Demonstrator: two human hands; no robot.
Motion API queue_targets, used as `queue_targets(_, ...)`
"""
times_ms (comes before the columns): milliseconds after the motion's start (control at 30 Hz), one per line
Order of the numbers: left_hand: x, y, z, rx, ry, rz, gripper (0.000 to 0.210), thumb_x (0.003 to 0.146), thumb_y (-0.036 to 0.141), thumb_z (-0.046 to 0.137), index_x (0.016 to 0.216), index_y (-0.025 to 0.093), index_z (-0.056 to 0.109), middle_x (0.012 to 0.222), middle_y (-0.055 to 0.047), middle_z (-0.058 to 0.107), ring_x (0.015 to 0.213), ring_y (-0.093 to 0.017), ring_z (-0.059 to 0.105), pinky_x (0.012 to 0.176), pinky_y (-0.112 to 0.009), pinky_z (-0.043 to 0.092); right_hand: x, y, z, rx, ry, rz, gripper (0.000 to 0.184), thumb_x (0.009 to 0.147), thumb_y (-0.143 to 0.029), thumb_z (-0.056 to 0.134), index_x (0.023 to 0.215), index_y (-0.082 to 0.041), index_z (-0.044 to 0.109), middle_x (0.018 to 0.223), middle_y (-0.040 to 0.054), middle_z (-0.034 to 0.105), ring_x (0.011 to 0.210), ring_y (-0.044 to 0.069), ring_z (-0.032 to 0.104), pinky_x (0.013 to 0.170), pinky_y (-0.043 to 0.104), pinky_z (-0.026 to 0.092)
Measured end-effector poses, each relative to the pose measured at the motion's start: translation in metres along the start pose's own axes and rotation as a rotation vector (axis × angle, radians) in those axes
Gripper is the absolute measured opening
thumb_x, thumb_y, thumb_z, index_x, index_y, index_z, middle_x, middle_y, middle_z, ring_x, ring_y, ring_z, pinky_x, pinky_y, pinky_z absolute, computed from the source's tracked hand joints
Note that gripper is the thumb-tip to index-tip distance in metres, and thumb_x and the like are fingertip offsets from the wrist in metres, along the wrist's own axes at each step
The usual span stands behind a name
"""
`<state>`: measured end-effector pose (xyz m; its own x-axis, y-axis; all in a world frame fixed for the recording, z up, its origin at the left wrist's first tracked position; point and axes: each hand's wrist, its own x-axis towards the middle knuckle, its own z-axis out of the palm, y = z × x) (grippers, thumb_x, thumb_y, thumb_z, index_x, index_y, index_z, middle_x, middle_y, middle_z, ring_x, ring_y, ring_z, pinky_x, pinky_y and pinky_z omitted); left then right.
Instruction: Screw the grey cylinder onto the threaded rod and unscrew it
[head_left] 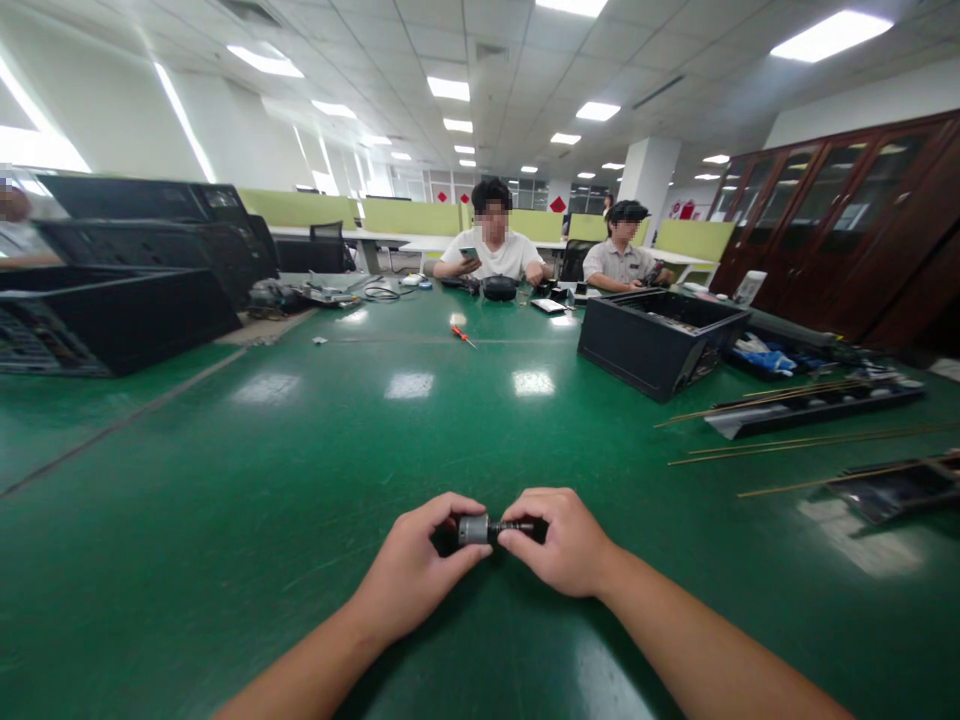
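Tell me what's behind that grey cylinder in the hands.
Behind the grey cylinder, green tabletop stretches away, with an orange-handled screwdriver lying farther back. Whatever the cylinder, left hand and right hand cover cannot be seen.

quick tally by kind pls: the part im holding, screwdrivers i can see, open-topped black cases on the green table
Grey cylinder with dark shaft, held between left hand and right hand: 1
Orange-handled screwdriver: 1
Open-topped black cases, left case and right case: 2
Total: 4
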<state>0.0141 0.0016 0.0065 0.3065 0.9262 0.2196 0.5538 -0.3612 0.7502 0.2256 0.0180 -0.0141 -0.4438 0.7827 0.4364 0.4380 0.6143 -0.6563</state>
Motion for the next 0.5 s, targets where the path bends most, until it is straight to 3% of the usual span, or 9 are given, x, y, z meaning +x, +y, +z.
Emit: queue_targets(500,-0.0010,-0.0090,0.0011,0.038,0.054,0.058,0.022,0.079,0.029,0.072,0.100,0.022,0.068,0.092,-0.001,0.072,0.086,-0.020,0.066,0.079,-0.030,0.049,-0.0005,0.0009,0.0033,0.005,0.033,0.026,0.009,0.084,-0.029,0.068,0.083,-0.020,0.070,0.076,0.0015,0.069,0.069,0.016,0.062,0.066,0.026,0.043)
